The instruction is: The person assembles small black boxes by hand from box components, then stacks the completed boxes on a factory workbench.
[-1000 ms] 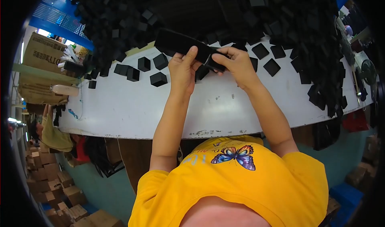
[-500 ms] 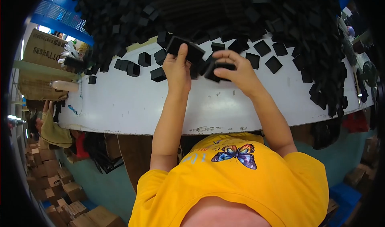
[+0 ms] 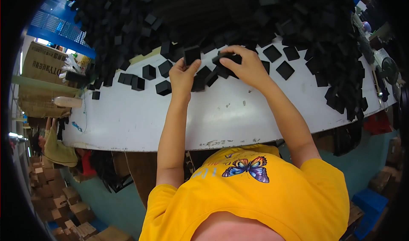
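My left hand (image 3: 183, 78) grips a small black box (image 3: 191, 54) upright between thumb and fingers, at the near edge of a large heap of similar boxes. Just to its right, my right hand (image 3: 248, 67) is closed on another black box piece (image 3: 224, 58), thumb on the near side and fingers curled over the top. The two held pieces are a short way apart. Below and between the hands, several black boxes (image 3: 198, 84) lie on the white table (image 3: 221, 121).
The heap of black boxes (image 3: 128, 32) spans the back and right of the table. Loose boxes such as one black cube (image 3: 149, 72) lie on the left, and a square one (image 3: 285, 70) on the right. A cardboard box (image 3: 42, 64) and a pale bottle-shaped object (image 3: 67, 101) stand at the left.
The box in my left hand has turned from lying lengthwise to upright. My right hand has moved up and slightly left with its piece. The head view has shifted slightly.
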Demonstrator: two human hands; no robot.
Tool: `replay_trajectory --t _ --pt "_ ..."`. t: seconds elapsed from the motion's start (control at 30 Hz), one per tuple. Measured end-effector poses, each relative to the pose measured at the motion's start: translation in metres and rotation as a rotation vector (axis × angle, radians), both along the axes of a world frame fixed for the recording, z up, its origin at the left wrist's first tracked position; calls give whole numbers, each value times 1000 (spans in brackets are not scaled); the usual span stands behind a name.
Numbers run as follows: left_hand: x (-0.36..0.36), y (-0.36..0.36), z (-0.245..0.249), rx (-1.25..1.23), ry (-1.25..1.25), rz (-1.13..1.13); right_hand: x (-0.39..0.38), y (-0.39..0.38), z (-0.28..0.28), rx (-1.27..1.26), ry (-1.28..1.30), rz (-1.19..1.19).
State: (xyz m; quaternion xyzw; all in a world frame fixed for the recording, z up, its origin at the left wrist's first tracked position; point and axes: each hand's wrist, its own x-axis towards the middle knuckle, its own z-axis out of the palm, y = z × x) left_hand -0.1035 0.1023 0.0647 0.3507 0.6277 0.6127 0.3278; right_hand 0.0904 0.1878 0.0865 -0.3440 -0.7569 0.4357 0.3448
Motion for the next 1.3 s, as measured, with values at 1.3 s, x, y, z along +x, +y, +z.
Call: replay_trajectory --t 1.3 --pt "-18 176 95 299 1769 -222 -24 126 -19 842 249 -436"
